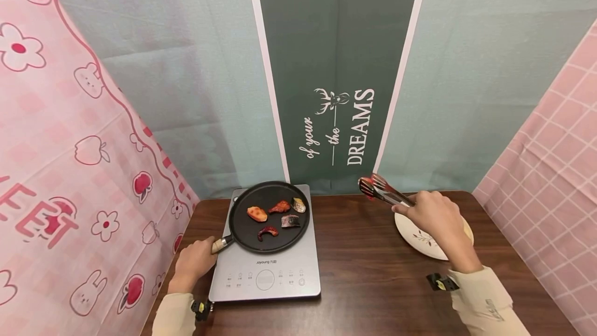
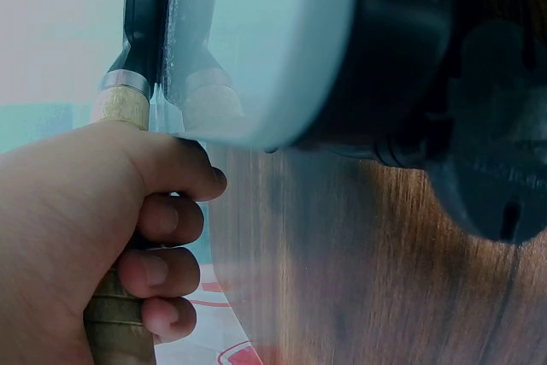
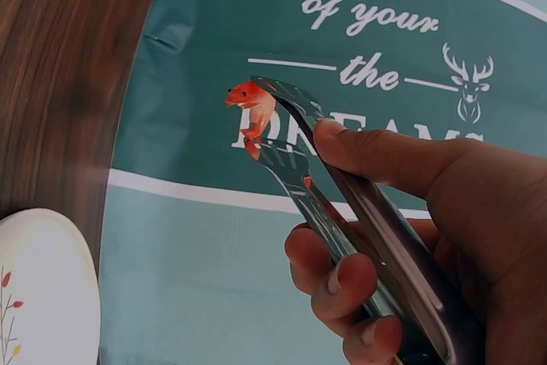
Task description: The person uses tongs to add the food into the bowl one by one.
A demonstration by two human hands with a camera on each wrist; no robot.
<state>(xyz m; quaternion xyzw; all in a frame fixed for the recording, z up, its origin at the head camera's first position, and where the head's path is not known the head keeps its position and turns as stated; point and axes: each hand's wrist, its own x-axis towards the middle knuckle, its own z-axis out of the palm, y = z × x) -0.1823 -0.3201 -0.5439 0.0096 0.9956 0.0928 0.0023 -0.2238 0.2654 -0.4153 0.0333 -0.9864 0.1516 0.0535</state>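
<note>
My left hand [image 1: 195, 262] grips the wooden handle [image 2: 120, 322] of a black frying pan [image 1: 247, 240], fingers curled round it. The pan sits on a silver induction cooker [image 1: 247, 294]. In it lie a chicken drumstick [image 1: 280, 206], a dark curled tentacle-like piece [image 1: 268, 232], a silvery fish piece [image 1: 290, 221], a yellow-and-grey piece [image 1: 298, 205] and an orange-tan slice [image 1: 257, 214]. My right hand [image 1: 434, 217] holds metal tongs [image 3: 342, 203], raised above the table's back edge. Between the tong tips is a red-orange shrimp [image 3: 256, 104].
A white plate [image 1: 410, 232] with a leaf print stands at the right, partly hidden under my right forearm; something yellowish [image 1: 467, 229] shows at its far side. Cloth walls enclose the brown wooden table [image 1: 364, 274] at the back and both sides.
</note>
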